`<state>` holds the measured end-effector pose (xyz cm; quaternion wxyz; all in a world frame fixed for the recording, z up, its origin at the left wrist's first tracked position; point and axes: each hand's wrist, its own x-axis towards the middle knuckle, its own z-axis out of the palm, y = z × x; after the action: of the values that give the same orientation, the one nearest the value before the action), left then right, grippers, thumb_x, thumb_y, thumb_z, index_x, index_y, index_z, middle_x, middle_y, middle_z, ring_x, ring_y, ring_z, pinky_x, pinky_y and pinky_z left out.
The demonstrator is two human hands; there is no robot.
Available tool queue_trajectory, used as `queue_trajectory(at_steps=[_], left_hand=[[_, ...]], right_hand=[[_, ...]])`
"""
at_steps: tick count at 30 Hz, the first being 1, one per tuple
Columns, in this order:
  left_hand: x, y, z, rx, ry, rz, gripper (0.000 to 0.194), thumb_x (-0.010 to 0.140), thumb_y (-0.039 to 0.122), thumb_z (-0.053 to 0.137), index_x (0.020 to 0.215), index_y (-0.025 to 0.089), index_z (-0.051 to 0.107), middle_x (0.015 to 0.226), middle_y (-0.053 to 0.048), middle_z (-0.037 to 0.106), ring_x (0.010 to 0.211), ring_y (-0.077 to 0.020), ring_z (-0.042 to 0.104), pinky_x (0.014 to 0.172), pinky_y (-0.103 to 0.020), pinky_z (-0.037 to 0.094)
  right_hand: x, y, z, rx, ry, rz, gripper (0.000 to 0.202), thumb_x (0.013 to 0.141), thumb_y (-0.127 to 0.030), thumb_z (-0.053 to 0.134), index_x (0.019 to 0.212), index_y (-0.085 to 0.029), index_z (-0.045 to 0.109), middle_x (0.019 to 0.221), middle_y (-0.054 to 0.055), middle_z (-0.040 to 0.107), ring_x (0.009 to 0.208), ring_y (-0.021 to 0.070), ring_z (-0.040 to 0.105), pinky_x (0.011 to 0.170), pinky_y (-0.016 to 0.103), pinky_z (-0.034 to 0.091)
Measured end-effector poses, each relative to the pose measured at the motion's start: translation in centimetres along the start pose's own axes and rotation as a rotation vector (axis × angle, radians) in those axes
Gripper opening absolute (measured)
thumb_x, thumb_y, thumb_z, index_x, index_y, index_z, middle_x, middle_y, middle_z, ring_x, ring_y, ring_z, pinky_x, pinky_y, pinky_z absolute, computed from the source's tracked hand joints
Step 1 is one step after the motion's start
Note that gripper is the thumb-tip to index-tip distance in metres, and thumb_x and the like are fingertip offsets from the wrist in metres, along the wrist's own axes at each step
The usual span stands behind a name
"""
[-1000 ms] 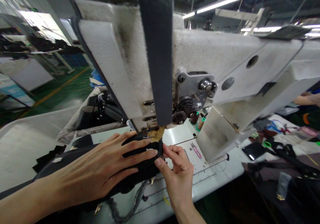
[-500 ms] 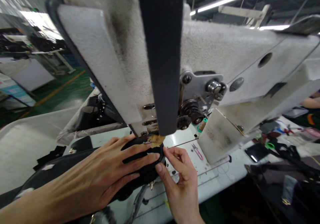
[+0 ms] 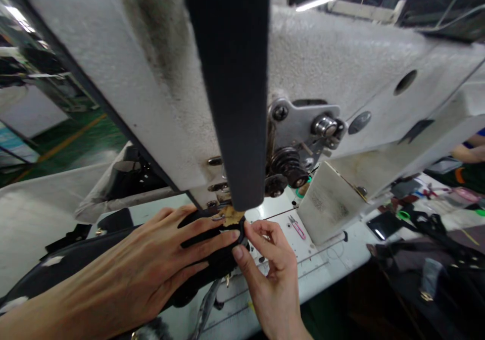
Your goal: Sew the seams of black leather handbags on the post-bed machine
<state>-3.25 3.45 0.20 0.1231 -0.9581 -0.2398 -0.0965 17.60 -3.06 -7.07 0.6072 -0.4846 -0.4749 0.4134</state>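
- Head view: pressing the left hand (image 3: 147, 264) over black cloth (image 3: 223, 268), palm down and nearly flat, with straight, slightly parted fingers, covering the cloth rather than gripping it.
- Pinching the cloth's right edge between thumb and forefinger of the right hand (image 3: 271, 266), curling the other fingers in toward the palm.
- Holding the cloth on the pale tabletop (image 3: 322, 272), right under the lower end of the white sewing machine (image 3: 170, 112), beside a tan patch (image 3: 233, 215).
- Looking past a dark upright bar (image 3: 235, 107) in front of the machine.
- Seeing pink-handled scissors (image 3: 297, 228) just beyond the right hand, and a phone (image 3: 382, 226) farther right.
- Seeing a grey strip (image 3: 206, 307) hanging below the cloth, and another person's arm (image 3: 468, 153) at far right.
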Motion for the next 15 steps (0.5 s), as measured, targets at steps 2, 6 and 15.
queue_trajectory(at_steps=[2,6,15], left_hand=[[-0.12,-0.23,0.05,0.006,-0.032,-0.004,0.056,0.101,0.026,0.046,0.154,0.040,0.037,0.144,0.005,0.057,0.118,-0.0203,0.053,0.097,-0.032,0.046],[-0.40,-0.24,0.14,0.024,-0.041,-0.009,0.056,0.101,0.029,0.046,0.154,0.041,0.037,0.145,0.006,0.057,0.118,-0.0212,0.052,0.100,-0.033,0.045],[0.00,-0.25,-0.03,0.000,0.017,-0.023,0.054,0.102,0.027,0.046,0.153,0.040,0.039,0.141,0.006,0.059,0.118,-0.0188,0.052,0.101,-0.033,0.039]], right_hand=[[0.17,0.01,0.06,0.010,0.004,-0.005,0.025,0.091,-0.031,0.072,0.115,-0.032,0.078,0.107,0.006,0.065,0.103,0.0213,0.060,0.091,0.036,0.050],[0.30,0.15,0.16,0.027,0.011,-0.004,0.024,0.090,-0.033,0.073,0.114,-0.031,0.078,0.107,0.006,0.065,0.104,0.0215,0.060,0.092,0.037,0.049],[0.68,0.10,0.47,0.116,0.029,0.021,0.027,0.088,-0.029,0.076,0.114,-0.036,0.078,0.105,0.003,0.063,0.105,0.0183,0.059,0.093,0.033,0.048]])
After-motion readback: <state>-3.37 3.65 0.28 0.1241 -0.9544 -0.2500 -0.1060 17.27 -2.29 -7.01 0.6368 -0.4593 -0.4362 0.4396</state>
